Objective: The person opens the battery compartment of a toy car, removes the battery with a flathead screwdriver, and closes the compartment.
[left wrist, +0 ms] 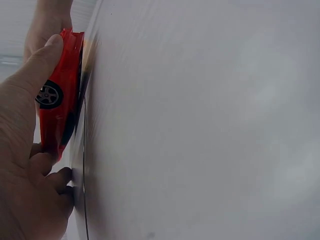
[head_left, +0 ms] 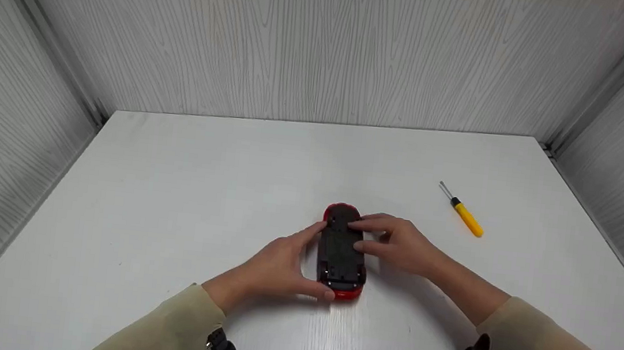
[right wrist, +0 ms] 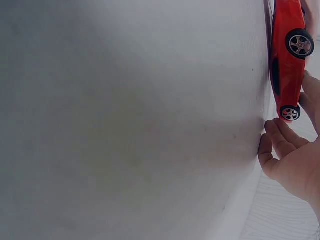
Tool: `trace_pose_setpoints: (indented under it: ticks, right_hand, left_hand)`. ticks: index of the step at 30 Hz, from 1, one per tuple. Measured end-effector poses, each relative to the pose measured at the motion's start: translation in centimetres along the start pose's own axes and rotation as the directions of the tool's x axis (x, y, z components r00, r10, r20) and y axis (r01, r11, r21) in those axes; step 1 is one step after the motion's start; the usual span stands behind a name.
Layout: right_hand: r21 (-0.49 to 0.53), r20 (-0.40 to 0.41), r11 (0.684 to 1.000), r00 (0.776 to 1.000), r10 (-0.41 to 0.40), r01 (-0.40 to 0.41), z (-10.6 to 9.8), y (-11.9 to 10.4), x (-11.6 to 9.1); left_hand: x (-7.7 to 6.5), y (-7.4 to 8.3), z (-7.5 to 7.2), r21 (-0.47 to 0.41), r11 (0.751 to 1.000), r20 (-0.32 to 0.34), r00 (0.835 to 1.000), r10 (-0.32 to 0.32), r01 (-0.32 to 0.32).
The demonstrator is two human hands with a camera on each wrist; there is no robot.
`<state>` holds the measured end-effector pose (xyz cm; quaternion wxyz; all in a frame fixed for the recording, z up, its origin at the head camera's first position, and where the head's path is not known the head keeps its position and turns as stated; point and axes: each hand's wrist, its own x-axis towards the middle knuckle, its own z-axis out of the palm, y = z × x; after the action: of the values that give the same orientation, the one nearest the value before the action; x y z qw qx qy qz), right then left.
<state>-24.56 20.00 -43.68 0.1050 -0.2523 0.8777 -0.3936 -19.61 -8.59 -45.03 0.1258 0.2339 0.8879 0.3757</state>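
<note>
A red toy car [head_left: 341,253] lies upside down on the white table, its black underside facing up in the head view. My left hand [head_left: 282,264] grips it from the left, thumb at the near end and fingers toward the far part of its side. The left wrist view shows that thumb [left wrist: 42,62] against the red body by a wheel. From the right, my right hand [head_left: 403,245] reaches over the car, index finger and thumb touching the black underside. Its other fingers [right wrist: 280,137] rest at the table near one end of the car in the right wrist view.
A screwdriver [head_left: 467,217] with a yellow handle lies on the table [head_left: 202,175] to the right, its tip pointing away and left. Wood-grained panels [head_left: 325,49] stand behind the table and at both sides. A small black device hangs at each sleeve cuff.
</note>
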Motion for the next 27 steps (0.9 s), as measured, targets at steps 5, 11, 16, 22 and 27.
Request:
trace_pose_setpoints:
  ticks: [5,11,16,22,27]
  right_hand:
    - [-0.012,0.014,1.0,1.0,0.014,-0.014,0.1,-0.1,0.0]
    - [0.001,0.035,1.0,0.999,0.02,-0.02,0.0,0.2,0.2]
    - [0.032,0.045,0.999,0.999,0.021,-0.023,0.0,0.6,0.4]
    - [0.079,0.047,0.997,0.999,0.019,-0.023,0.3,1.1,0.4]
    - [0.123,0.048,0.992,0.998,0.027,-0.033,0.5,1.3,0.4]
  left_hand:
    - [-0.1,-0.1,0.1,0.01,1.0,-0.004,1.0,-0.002,0.002]
    - [-0.1,-0.3,0.3,0.011,1.0,-0.023,1.0,-0.007,0.007]
    - [-0.1,-0.1,0.3,0.002,1.0,-0.031,0.999,-0.011,0.011]
    - [0.0,-0.2,0.5,0.023,1.0,-0.035,0.999,-0.017,0.018]
    - [0.2,-0.3,0.6,0.017,1.0,-0.044,0.999,0.001,0.0]
